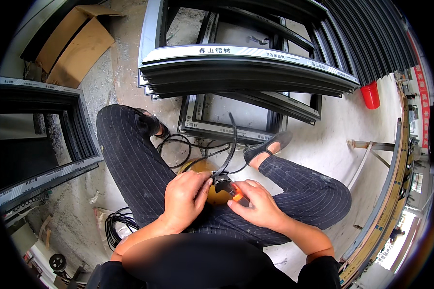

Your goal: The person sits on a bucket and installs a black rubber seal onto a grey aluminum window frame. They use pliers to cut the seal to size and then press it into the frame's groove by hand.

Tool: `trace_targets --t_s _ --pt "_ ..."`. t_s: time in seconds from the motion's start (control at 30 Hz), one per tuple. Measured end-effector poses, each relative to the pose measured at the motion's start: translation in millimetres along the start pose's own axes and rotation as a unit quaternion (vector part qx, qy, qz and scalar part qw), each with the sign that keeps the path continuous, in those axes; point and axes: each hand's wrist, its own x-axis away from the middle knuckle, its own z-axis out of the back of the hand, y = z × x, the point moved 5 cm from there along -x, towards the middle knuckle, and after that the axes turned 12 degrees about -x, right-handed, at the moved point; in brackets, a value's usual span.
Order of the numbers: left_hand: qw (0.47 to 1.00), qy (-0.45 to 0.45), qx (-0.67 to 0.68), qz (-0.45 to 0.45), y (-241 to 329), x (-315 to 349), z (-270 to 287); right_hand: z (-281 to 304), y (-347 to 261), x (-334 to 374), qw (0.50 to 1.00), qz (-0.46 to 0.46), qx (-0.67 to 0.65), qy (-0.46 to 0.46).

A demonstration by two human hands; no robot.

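Observation:
Above my lap, my left hand [185,192] is closed with its thumb and fingertips pinching a dark strip. The black strip [233,144], rubbery in look, stands up from there and curves away in front of me. Facing it, my right hand [258,204] is closed around a small tool with an orange and red handle [237,195]. The tool's dark head meets a small black piece [222,182] beside the left fingertips; its exact kind is hard to make out. More of the strip [181,139] lies in loops on the floor between my feet.
Black frames with white labels are stacked ahead [246,72], and another stack [43,135] stands at the left. A cardboard box [77,48] is at the far left, a red bucket [370,95] at the far right. Coiled black strip [118,226] lies beside my left leg.

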Motion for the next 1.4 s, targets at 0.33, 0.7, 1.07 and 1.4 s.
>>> trace_targets --t_s 0.33,0.7,1.07,1.4 --pt "0.996 -0.003 -0.063 -0.063 5.4 -0.9 0.7 -0.7 -3.2 1.2 0.999 0.019 0.032 0.018" --pt "0.997 -0.018 -0.031 -0.074 -3.5 -3.2 -9.1 1.4 4.0 -0.2 0.983 0.023 0.178 0.041" --pt "0.99 -0.068 0.112 0.047 -18.3 -7.1 3.8 8.1 31.2 -3.5 0.999 -0.034 -0.035 -0.002" --pt "0.857 -0.131 0.439 0.235 -33.9 2.6 -3.9 10.6 -34.3 80.2 0.975 -0.074 0.134 -0.16"
